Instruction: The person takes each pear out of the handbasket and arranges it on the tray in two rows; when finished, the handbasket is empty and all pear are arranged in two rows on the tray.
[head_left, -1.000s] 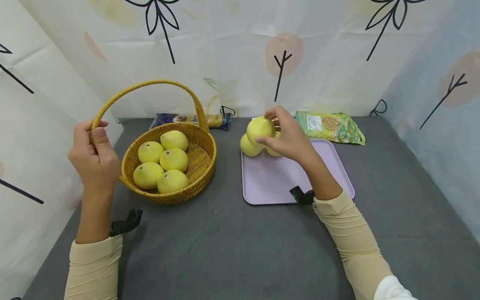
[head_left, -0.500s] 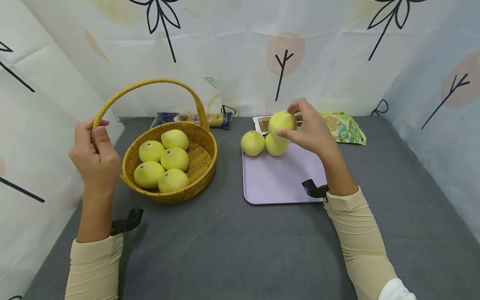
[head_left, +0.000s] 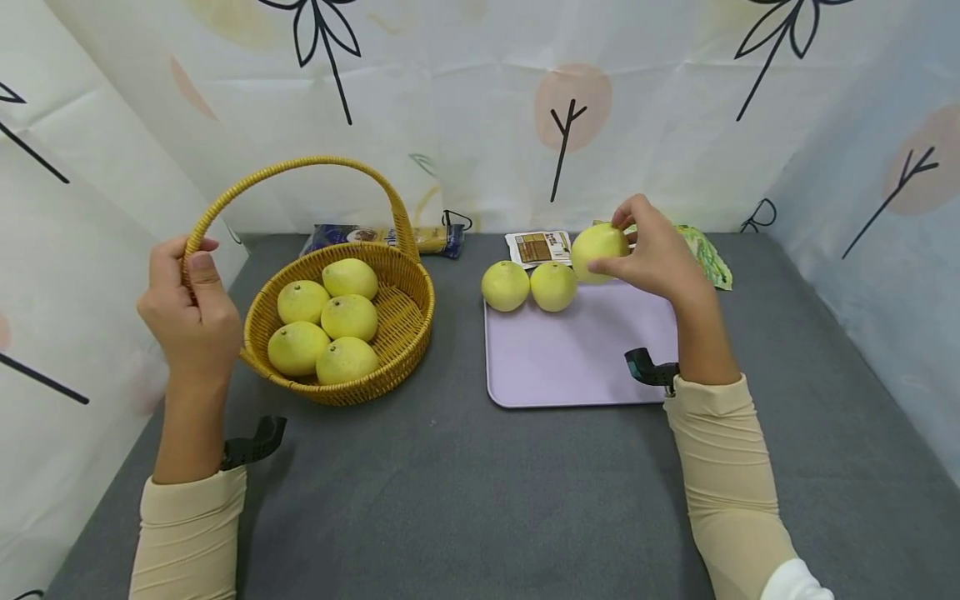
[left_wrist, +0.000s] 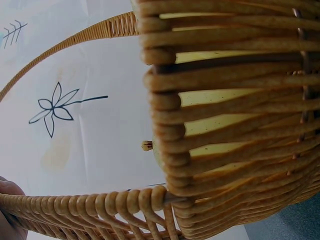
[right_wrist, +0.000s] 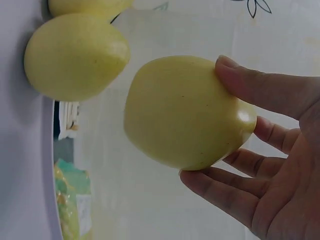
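Note:
On the left, my left hand (head_left: 191,308) grips the handle (head_left: 300,167) of a yellow-brown wicker basket (head_left: 408,350). Several round, pale yellow fruits (head_left: 349,317) lie in the basket. In the left wrist view the woven basket wall (left_wrist: 240,120) hides most of them. At right, my right hand (head_left: 656,254) holds another smooth yellow fruit (right_wrist: 185,112) between thumb and fingertips, over the back of a lilac tray (head_left: 577,367). Two similar fruits, a left one (head_left: 505,286) and a right one (head_left: 553,287), stand side by side at the tray's back left corner.
Behind the basket lies a blue-and-yellow packet (head_left: 431,242). A small white-and-brown packet (head_left: 540,248) is behind the tray, and a green-yellow bag (head_left: 705,257) sits partly hidden behind my right hand. Patterned white sheeting (head_left: 480,108) bounds the dark grey table (head_left: 435,500).
My right hand has moved right with the held fruit, from over the two tray fruits to beside them, uncovering the small packet. The left hand and basket have stayed put.

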